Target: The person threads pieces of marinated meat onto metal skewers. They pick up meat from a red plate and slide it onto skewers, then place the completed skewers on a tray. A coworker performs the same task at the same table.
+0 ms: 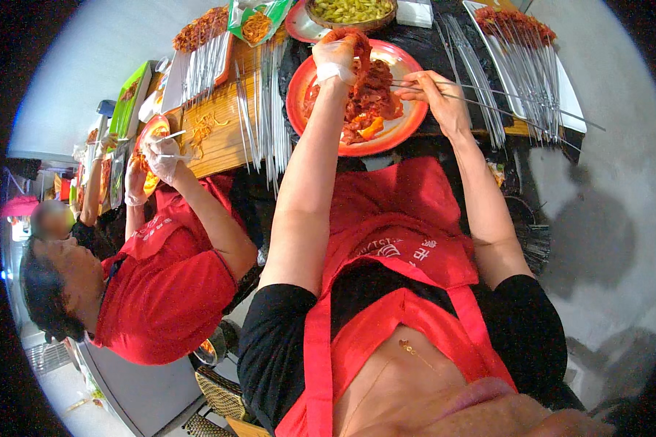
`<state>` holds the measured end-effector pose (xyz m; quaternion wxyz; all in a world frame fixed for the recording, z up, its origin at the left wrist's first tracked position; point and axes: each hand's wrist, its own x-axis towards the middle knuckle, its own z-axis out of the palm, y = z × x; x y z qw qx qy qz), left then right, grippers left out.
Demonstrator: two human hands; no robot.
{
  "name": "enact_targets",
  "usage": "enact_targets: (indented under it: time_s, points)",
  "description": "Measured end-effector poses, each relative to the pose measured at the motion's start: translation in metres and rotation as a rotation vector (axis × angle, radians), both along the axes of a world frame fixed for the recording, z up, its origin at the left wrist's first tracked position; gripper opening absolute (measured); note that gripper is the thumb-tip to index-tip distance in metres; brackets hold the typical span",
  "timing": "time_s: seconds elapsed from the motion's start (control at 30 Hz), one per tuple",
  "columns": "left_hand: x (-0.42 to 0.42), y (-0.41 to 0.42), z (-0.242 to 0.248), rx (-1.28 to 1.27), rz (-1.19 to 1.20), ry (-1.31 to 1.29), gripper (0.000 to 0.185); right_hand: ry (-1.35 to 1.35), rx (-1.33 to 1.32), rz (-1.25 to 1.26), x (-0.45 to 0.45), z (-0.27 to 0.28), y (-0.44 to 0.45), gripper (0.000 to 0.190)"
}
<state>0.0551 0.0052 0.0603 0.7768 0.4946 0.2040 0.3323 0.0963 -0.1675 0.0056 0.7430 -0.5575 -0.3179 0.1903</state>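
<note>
My left hand (336, 57), in a clear plastic glove, is over the far left side of a red-rimmed round plate (361, 147), with red marinated meat gripped in its fingers. More raw meat slices (369, 104) are heaped on the plate, with an orange-yellow piece (372, 129) at the near side. My bare right hand (434, 95) holds a few metal skewers (503, 109) at the plate's right edge; their other ends stretch to the lower right. The ends toward the meat are close to the heap; whether they pierce it I cannot tell.
Loose skewers (265, 104) lie left of the plate, others (475, 82) right. A white tray (571, 112) of loaded skewers is at far right, another (175, 90) at upper left. Beyond the plate is a basket of green pieces (352, 11). Co-workers, one in a red apron (164, 295), are at left.
</note>
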Motion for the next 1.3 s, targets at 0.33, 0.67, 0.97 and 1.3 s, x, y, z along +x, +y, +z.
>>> enact_targets:
  time_s: [0.33, 0.67, 0.97, 1.3]
  points:
    - [0.001, 0.011, -0.016, 0.066, -0.038, 0.004, 0.014, -0.492, -0.159, -0.220, 0.006, -0.027, 0.042, 0.015]
    - [0.010, 0.025, -0.043, 0.015, 0.011, 0.094, 0.012, 0.068, -0.116, -0.109, 0.029, -0.041, 0.016, 0.017]
    - [0.009, 0.026, -0.045, -0.070, 0.020, 0.078, 0.009, 0.098, -0.237, -0.032, 0.048, -0.044, 0.016, 0.018]
    - [-0.006, 0.034, 0.013, 0.065, -0.077, -0.275, 0.008, 0.058, -0.249, -0.075, 0.061, -0.062, 0.013, 0.018]
